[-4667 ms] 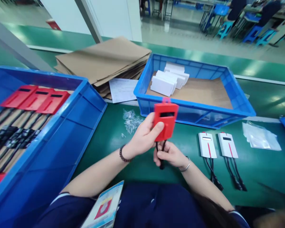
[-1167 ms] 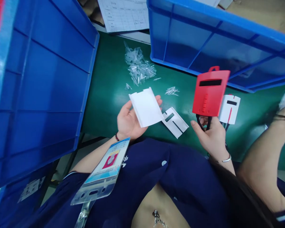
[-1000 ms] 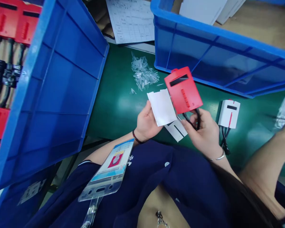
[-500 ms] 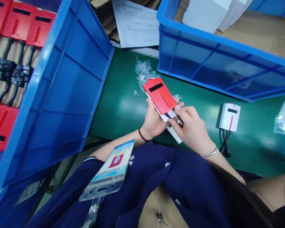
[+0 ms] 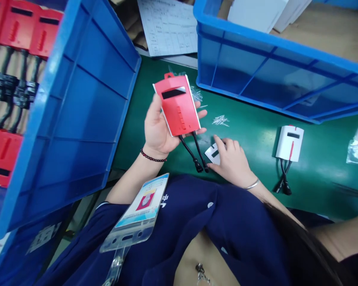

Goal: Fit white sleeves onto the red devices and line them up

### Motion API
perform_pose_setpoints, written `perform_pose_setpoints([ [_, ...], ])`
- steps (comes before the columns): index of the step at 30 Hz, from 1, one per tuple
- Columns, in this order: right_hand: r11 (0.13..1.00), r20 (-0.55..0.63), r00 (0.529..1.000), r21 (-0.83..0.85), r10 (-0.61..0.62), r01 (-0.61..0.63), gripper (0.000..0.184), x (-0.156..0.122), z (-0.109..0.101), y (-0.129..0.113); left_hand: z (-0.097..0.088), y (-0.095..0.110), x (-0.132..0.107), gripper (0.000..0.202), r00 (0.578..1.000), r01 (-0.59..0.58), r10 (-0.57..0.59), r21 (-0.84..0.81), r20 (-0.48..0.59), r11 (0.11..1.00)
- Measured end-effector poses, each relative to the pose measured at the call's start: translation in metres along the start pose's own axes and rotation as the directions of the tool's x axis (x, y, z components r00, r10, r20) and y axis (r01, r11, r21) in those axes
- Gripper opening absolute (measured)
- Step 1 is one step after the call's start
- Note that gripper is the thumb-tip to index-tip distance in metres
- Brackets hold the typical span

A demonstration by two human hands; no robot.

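Note:
My left hand holds a red electronic device with a black display window and a white edge, thumb on its left side and fingers beneath. Two short black cables with plugs hang from its lower end. Lower right of it, my right hand grips a white cover with a dark window at the table surface, thumb and fingers at its edges; part of the cover is hidden under the hand.
A finished-looking white device with black cables lies right on the green table. Small thin silvery pieces lie in a pile. Blue crates stand left and at the back. Red devices fill the left one. Another person's arm is at right.
My left hand has moved left and up with the red device, which now sits flush with its white edge. My right hand has left the cables and taken hold of the white cover.

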State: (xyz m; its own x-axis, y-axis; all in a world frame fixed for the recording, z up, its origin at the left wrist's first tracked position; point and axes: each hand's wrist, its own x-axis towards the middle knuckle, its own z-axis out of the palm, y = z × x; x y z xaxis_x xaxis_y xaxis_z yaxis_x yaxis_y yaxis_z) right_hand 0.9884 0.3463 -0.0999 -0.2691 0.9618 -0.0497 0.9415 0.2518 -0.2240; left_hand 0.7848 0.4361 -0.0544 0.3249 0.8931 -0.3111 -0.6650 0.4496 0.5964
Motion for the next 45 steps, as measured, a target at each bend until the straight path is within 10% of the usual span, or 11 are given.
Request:
perform_pose_setpoints([
  [4, 0.967, -0.057, 0.998, 0.252, -0.016, 0.030, 0.063, -0.002, -0.016, 0.021, -0.007, -0.008, -0.002, 0.038, 0.998, -0.004, -0.002, 0.097, 0.063, 0.995],
  [9, 0.781, -0.221, 0.933, 0.618, 0.286, -0.093, 0.024, -0.001, -0.056, 0.054, -0.008, -0.023, 0.000, 0.039, 0.981, 0.040, -0.080, 0.220, 0.175, 0.975],
  [14, 0.466, -0.405, 0.850, 0.856, 0.338, 0.223, 0.050, 0.024, -0.069, 0.037, 0.005, -0.043, 0.010, 0.041, 0.962, 0.121, -0.164, 0.197, 0.218, 0.973],
  [21, 0.772, -0.510, 0.833, 0.611, 0.213, 0.176, 0.041, 0.060, -0.055, 0.023, 0.023, -0.058, 0.014, 0.039, 0.961, 0.258, -0.260, 0.031, 0.090, 0.966],
  [32, 0.879, -0.636, 0.756, 0.438, 0.155, 0.188, 0.019, 0.068, -0.050, 0.026, 0.036, -0.051, 0.008, 0.048, 0.931, 0.360, -0.360, 0.025, 0.056, 0.933],
  [38, 0.796, -0.437, 0.877, 0.594, 0.201, 0.114, 0.066, 0.039, -0.032, 0.028, 0.029, -0.051, 0.012, 0.056, 0.944, 0.325, -0.324, -0.005, 0.068, 0.946],
  [45, 0.855, -0.353, 0.906, 0.369, -0.234, 0.365, 0.126, 0.023, -0.039, 0.031, 0.032, -0.047, 0.011, 0.055, 0.938, 0.339, -0.336, -0.029, 0.091, 0.940],
])
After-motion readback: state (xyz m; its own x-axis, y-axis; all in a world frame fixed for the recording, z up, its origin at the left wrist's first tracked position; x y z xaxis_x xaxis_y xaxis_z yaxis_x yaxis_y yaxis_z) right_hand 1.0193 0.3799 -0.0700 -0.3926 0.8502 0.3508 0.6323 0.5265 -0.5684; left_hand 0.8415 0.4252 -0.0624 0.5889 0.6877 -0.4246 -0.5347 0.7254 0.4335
